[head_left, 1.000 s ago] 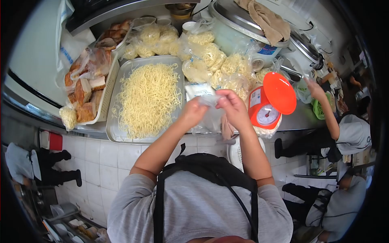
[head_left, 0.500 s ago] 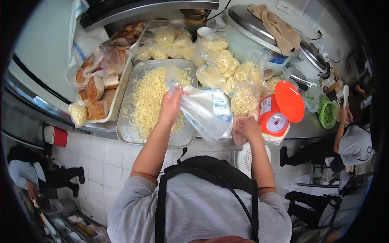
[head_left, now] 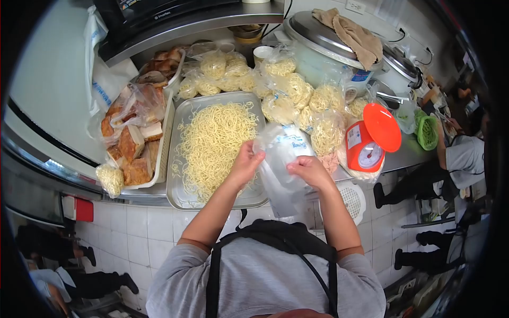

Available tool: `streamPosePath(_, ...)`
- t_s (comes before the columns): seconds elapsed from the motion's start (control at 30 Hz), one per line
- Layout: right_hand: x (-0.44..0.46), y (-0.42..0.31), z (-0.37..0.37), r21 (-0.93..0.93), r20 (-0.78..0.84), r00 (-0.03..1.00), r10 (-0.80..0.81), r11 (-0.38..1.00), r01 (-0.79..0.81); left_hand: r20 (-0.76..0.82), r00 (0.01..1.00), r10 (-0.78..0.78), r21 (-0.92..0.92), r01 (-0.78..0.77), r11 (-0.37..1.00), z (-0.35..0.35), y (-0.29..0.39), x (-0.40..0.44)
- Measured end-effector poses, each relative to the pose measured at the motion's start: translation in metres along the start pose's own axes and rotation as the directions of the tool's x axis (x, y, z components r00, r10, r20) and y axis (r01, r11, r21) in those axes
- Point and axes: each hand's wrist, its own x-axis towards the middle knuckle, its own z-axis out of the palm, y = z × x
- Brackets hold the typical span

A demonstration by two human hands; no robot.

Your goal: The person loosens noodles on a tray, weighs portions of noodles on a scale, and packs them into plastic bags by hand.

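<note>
A clear plastic bag (head_left: 282,183) hangs between my hands in front of the counter edge. My left hand (head_left: 247,163) pinches its left edge, beside the metal tray (head_left: 170,180) of loose noodles (head_left: 214,143). On the bag's right side, my right hand (head_left: 309,170) grips it with thumb and fingers. Blue-printed plastic (head_left: 291,139) lies at the upper part of the bag; I cannot tell whether it is the same bag or others behind it. Just right of my right hand stands a red dial scale (head_left: 366,146). A pinkish cloth (head_left: 330,162) lies between them.
Bagged noodles (head_left: 327,130) are heaped behind the tray and scale. On the left, a crate (head_left: 165,143) holds chunks of browned meat (head_left: 132,142). A large lidded pot (head_left: 318,58) stands at the back, a green bag (head_left: 427,132) at right. Other people are on both sides.
My left hand has come down and right, off the noodles, with the bag. My right hand has moved from beside the scale onto the bag, which now hangs more upright.
</note>
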Motion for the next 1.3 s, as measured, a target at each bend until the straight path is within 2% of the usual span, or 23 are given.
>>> streamPosePath(0.07, -0.010, 0.003, 0.000, 0.140, -0.138, 0.990, -0.018, 0.989, 0.038, -0.132, 0.944, 0.302, 0.147, -0.282, 0.948, -0.006, 0.005, -0.001)
streamPosePath(0.13, -0.017, 0.006, 0.001, 0.226, -0.240, 0.969, -0.065, 0.967, 0.121, -0.203, 0.749, 0.630, 0.379, -0.533, 0.756, -0.001, 0.014, -0.013)
streamPosePath(0.23, -0.029, 0.009, 0.009, 0.242, -0.286, 0.946, -0.156, 0.943, 0.228, 0.242, 0.756, 0.608, 0.213, -0.653, 0.727, 0.013, 0.035, -0.047)
streamPosePath(0.27, -0.034, 0.007, 0.013, 0.227, -0.262, 0.952, -0.160, 0.948, 0.222, 0.352, 0.767, 0.537, 0.277, -0.633, 0.723, 0.029, 0.049, -0.063)
streamPosePath(0.3, -0.040, 0.003, 0.015, 0.212, -0.239, 0.957, -0.165, 0.953, 0.217, 0.349, 0.855, 0.383, 0.298, -0.489, 0.820, 0.038, 0.045, -0.070)
streamPosePath(0.33, -0.049, -0.003, 0.014, 0.059, -0.220, 0.952, -0.212, 0.971, 0.230, 0.344, 0.914, 0.217, 0.321, -0.331, 0.887, 0.047, 0.042, -0.076)
streamPosePath(0.37, -0.056, -0.004, 0.015, 0.054, -0.226, 0.946, -0.234, 0.966, 0.252, 0.336, 0.941, 0.044, 0.345, -0.167, 0.924, 0.057, 0.039, -0.081)
streamPosePath(0.43, -0.073, -0.002, 0.017, 0.044, -0.245, 0.928, -0.279, 0.954, 0.298, 0.242, 0.955, 0.171, 0.388, -0.257, 0.885, 0.071, 0.023, -0.083)
streamPosePath(0.5, -0.091, 0.007, 0.013, -0.178, -0.232, 0.905, -0.355, 0.931, 0.320, 0.208, 0.959, 0.192, 0.336, -0.255, 0.907, 0.085, 0.001, -0.086)
streamPosePath(0.57, -0.111, 0.014, 0.010, -0.283, -0.197, 0.887, -0.417, 0.891, 0.356, 0.324, 0.943, 0.079, 0.257, -0.168, 0.952, 0.097, -0.013, -0.088)
streamPosePath(0.6, -0.118, 0.023, 0.004, -0.205, -0.193, 0.916, -0.352, 0.927, 0.313, 0.382, 0.924, 0.026, 0.222, -0.119, 0.968, 0.102, -0.019, -0.089)
streamPosePath(0.7, -0.141, 0.040, -0.016, 0.151, -0.203, 0.962, -0.184, 0.965, 0.217, 0.334, 0.928, -0.167, 0.054, 0.158, 0.986, 0.122, -0.034, -0.098)
streamPosePath(0.77, -0.154, 0.049, -0.027, 0.375, -0.270, 0.953, -0.137, 0.897, 0.235, 0.301, 0.937, -0.180, -0.198, 0.246, 0.949, 0.143, -0.032, -0.112)
streamPosePath(0.9, -0.179, 0.057, -0.052, 0.643, -0.449, 0.894, -0.003, 0.693, 0.325, 0.391, 0.870, -0.300, -0.601, 0.488, 0.633, 0.168, -0.025, -0.122)
streamPosePath(0.93, -0.183, 0.060, -0.064, 0.585, -0.569, 0.823, -0.005, 0.701, 0.408, 0.518, 0.832, -0.200, -0.596, 0.519, 0.613, 0.164, -0.031, -0.118)
streamPosePath(1.0, -0.201, 0.074, -0.106, 0.206, -0.769, 0.632, -0.095, 0.900, 0.385, 0.717, 0.697, 0.014, -0.576, 0.582, 0.575, 0.158, -0.047, -0.113)
streamPosePath(1.07, -0.208, 0.069, -0.124, 0.206, -0.820, 0.569, -0.071, 0.889, 0.408, 0.716, 0.691, -0.099, -0.165, 0.305, 0.938, 0.170, -0.051, -0.121)
streamPosePath(1.1, -0.213, 0.067, -0.129, 0.205, -0.842, 0.536, -0.056, 0.886, 0.416, 0.695, 0.703, -0.154, 0.085, 0.132, 0.988, 0.176, -0.051, -0.124)
streamPosePath(1.13, -0.218, 0.071, -0.135, 0.240, -0.826, 0.561, -0.055, 0.866, 0.439, 0.594, 0.800, -0.085, 0.347, -0.160, 0.924, 0.178, -0.055, -0.122)
streamPosePath(1.17, -0.222, 0.075, -0.140, 0.274, -0.808, 0.587, -0.058, 0.844, 0.460, 0.453, 0.890, -0.052, 0.421, -0.161, 0.893, 0.185, -0.056, -0.120)
streamPosePath(1.2, -0.225, 0.075, -0.143, 0.306, -0.788, 0.612, -0.065, 0.821, 0.482, 0.407, 0.912, 0.041, 0.306, -0.179, 0.935, 0.185, -0.067, -0.111)
streamPosePath(1.23, -0.227, 0.072, -0.140, 0.166, -0.815, 0.565, -0.125, 0.885, 0.435, 0.348, 0.928, 0.134, 0.189, -0.209, 0.959, 0.183, -0.081, -0.099)
streamPosePath(1.3, -0.239, 0.055, -0.124, -0.126, -0.831, 0.485, -0.273, 0.941, 0.315, 0.302, 0.925, 0.230, 0.369, -0.336, 0.867, 0.183, -0.072, -0.092)
